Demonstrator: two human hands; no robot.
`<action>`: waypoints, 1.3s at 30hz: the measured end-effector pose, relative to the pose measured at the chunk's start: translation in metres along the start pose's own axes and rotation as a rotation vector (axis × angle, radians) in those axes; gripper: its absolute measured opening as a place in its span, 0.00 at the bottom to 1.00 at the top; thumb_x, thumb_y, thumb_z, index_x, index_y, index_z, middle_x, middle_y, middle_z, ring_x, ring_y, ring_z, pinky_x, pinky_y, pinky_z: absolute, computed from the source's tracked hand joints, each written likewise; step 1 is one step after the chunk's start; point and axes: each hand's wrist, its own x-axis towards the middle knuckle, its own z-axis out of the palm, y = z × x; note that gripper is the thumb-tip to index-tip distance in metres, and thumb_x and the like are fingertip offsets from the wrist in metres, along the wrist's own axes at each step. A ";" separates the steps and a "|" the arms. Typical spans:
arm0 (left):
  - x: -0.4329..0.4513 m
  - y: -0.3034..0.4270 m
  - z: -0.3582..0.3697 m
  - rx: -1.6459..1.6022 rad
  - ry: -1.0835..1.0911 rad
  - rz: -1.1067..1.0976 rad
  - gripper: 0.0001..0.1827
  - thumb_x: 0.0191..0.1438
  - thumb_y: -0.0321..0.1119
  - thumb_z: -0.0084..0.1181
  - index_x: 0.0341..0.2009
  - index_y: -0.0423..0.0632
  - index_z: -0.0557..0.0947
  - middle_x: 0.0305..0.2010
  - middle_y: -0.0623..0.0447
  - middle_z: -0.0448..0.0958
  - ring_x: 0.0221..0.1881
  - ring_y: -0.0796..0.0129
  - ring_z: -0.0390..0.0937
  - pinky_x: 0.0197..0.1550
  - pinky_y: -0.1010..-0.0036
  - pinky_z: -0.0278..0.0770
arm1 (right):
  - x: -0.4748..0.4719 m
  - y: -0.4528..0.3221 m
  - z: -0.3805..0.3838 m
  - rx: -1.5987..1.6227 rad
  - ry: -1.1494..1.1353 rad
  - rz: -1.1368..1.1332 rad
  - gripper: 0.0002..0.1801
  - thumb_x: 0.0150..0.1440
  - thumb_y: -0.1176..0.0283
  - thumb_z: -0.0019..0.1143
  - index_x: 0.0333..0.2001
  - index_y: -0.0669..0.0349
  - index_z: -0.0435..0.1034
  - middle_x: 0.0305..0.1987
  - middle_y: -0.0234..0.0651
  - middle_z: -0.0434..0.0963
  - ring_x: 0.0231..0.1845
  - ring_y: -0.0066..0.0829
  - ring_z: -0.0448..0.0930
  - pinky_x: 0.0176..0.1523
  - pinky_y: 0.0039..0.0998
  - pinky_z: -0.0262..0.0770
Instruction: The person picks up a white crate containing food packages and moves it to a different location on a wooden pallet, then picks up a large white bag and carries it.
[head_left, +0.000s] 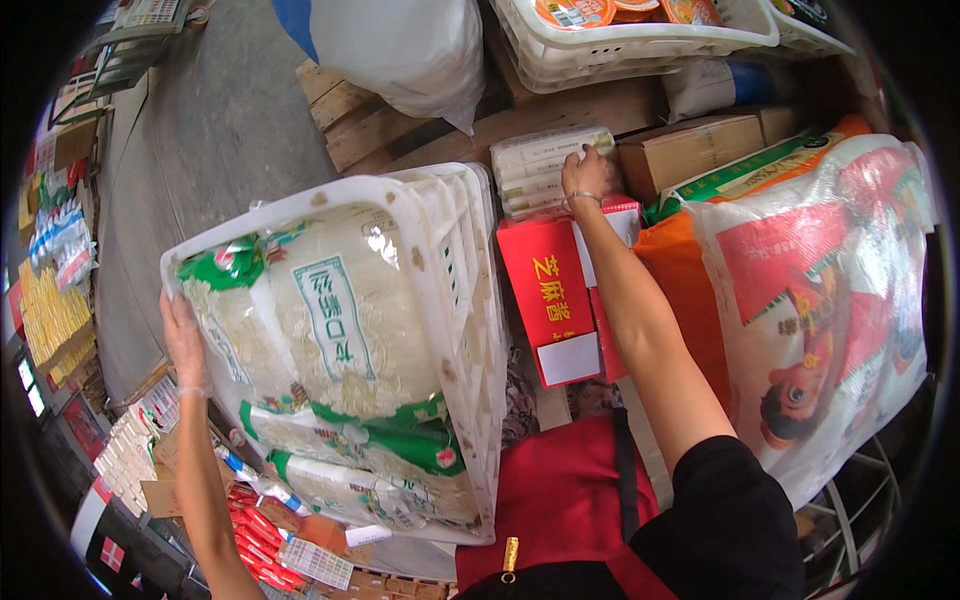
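Observation:
My left hand (184, 341) holds the outer left side of a white plastic crate (420, 247). Clear bags of dry vermicelli noodles (330, 300) with green print fill this crate, which looks tilted in the view. Farther right, my right hand (585, 176) is on a clear-wrapped bundle of white packs (536, 161), its fingers curled over the bundle's right part. Just below that wrist sits a red carton (544, 292) with yellow writing and white patches. My right forearm passes over the carton's right part and hides some of it.
A large printed white sack (825, 315) bulges at the right beside an orange bag (682, 285). Behind are a cardboard box (690, 154), a white basket (637, 52) of orange-lidded tubs, and a wooden pallet (352, 112) under a big white bag (405, 52). Concrete floor (232, 90) lies left.

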 end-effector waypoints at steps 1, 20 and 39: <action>-0.001 -0.002 -0.001 -0.028 -0.022 -0.018 0.25 0.56 0.46 0.35 0.51 0.40 0.61 0.47 0.49 0.65 0.47 0.68 0.61 0.50 0.76 0.57 | 0.009 -0.001 0.009 -0.030 0.042 0.058 0.20 0.46 0.68 0.41 0.43 0.68 0.64 0.44 0.56 0.65 0.44 0.50 0.67 0.48 0.38 0.63; -0.002 -0.030 -0.003 -0.178 0.031 -0.132 0.22 0.57 0.42 0.36 0.53 0.43 0.60 0.48 0.51 0.64 0.46 0.70 0.62 0.48 0.78 0.60 | 0.138 0.014 0.036 -0.721 -0.621 0.241 0.29 0.52 0.46 0.32 0.49 0.54 0.64 0.53 0.33 0.65 0.55 0.32 0.65 0.54 0.30 0.59; 0.002 -0.026 0.006 0.060 0.066 -0.011 0.14 0.56 0.34 0.38 0.43 0.39 0.66 0.36 0.52 0.68 0.37 0.72 0.64 0.41 0.79 0.62 | 0.113 0.004 0.040 -0.748 -0.450 0.041 0.29 0.47 0.50 0.40 0.46 0.61 0.65 0.49 0.44 0.67 0.51 0.36 0.68 0.52 0.31 0.61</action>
